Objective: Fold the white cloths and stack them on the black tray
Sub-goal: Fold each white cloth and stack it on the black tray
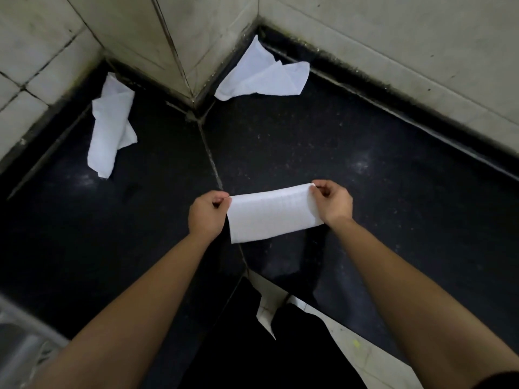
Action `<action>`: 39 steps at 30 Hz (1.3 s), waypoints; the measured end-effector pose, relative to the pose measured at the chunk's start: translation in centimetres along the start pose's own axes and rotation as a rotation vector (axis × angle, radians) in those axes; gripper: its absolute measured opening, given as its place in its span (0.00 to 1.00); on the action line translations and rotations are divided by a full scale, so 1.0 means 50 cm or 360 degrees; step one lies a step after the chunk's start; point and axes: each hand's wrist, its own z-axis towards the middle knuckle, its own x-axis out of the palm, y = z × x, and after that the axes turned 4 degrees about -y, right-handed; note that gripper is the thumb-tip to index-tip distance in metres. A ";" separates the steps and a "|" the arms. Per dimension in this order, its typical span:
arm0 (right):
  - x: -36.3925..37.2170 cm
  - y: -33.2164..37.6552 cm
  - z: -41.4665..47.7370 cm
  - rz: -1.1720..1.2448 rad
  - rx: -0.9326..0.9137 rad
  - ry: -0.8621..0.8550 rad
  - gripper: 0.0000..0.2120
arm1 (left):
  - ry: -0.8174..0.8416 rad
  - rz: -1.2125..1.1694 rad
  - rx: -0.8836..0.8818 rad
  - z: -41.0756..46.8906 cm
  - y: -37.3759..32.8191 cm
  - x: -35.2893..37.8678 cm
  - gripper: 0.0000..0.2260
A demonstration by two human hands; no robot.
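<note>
Hands: left hand point(206, 214), right hand point(334, 203) pinch part-folded cloth point(272, 217).
Outstanding: I see ten-o'clock cloth point(111, 127), twelve-o'clock cloth point(261, 77) unfolded; tray perhaps out of view.

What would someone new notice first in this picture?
First, the held white cloth, stretched mid-frame over the black counter, with the left hand and right hand each pinching a top corner. Then the left crumpled cloth and the back crumpled cloth, both lying against the tiled wall.
</note>
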 end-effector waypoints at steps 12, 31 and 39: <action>0.132 -0.021 -0.103 -0.1285 -0.1396 0.0308 0.30 | 0.0244 0.1317 0.1063 -0.091 0.076 0.025 0.29; -0.013 -0.085 -0.075 -0.1137 -0.0614 -0.0099 0.36 | 0.0390 0.1503 0.0963 -0.088 0.090 0.026 0.32; -0.009 -0.022 -0.062 -0.0913 -0.0154 -0.0027 0.16 | 0.0390 0.1510 0.0971 -0.089 0.084 0.026 0.33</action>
